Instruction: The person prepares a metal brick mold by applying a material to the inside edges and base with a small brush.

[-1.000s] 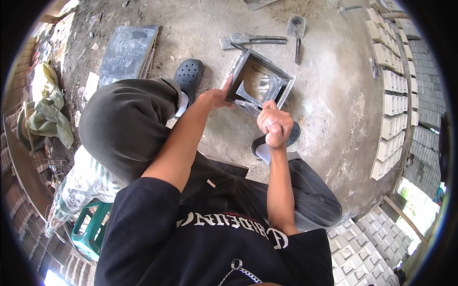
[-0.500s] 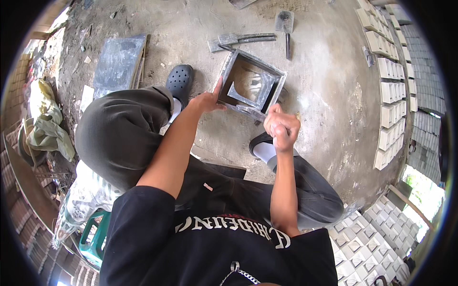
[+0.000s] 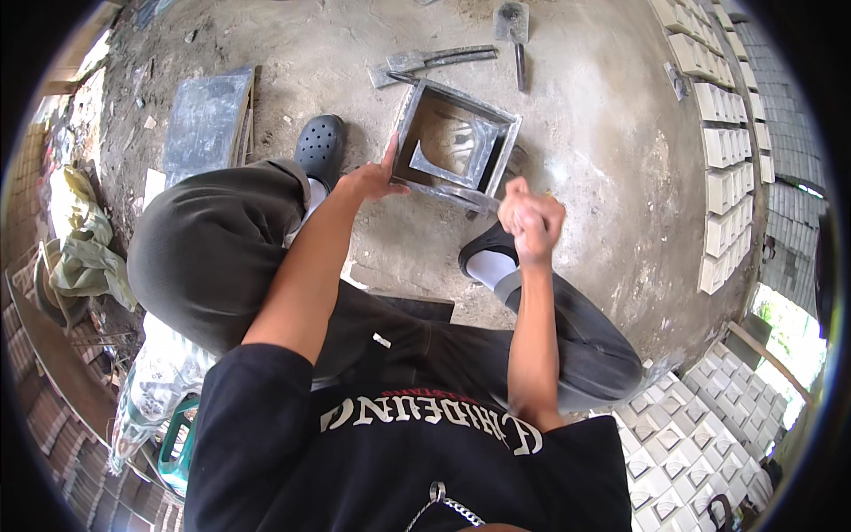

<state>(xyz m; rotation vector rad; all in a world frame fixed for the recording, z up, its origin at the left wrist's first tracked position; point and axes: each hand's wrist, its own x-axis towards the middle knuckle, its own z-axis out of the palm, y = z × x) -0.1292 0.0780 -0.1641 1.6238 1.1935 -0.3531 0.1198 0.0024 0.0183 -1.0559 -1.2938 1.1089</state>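
A square metal box mould [image 3: 406,120], grey with residue, sits on the floor between my feet. Inside it lies a grey plate [image 3: 443,170] with a curved cutout, over a pale ribbed shape. My left hand [image 3: 372,180] grips the mould's left wall near its near corner, fingers along the outside. My right hand [image 3: 532,220] is closed in a fist just right of the near right corner. A thin, flat grey strip [image 3: 470,197] runs along the mould's near edge toward that fist. What the fist holds is hidden by the fingers.
Beyond the mould lie two flat tools [image 3: 443,58] and a small trowel-like tool [image 3: 512,25]. Grey boards [image 3: 206,124] rest at the left. Rows of pale blocks [image 3: 725,151] line the right, with more stacked blocks [image 3: 691,443] at lower right. A green stool [image 3: 177,452] stands lower left.
The whole view has shifted slightly, so the floor things sit higher and further left. My right fist has moved a little rightward from the mould's corner. My left hand keeps its hold.
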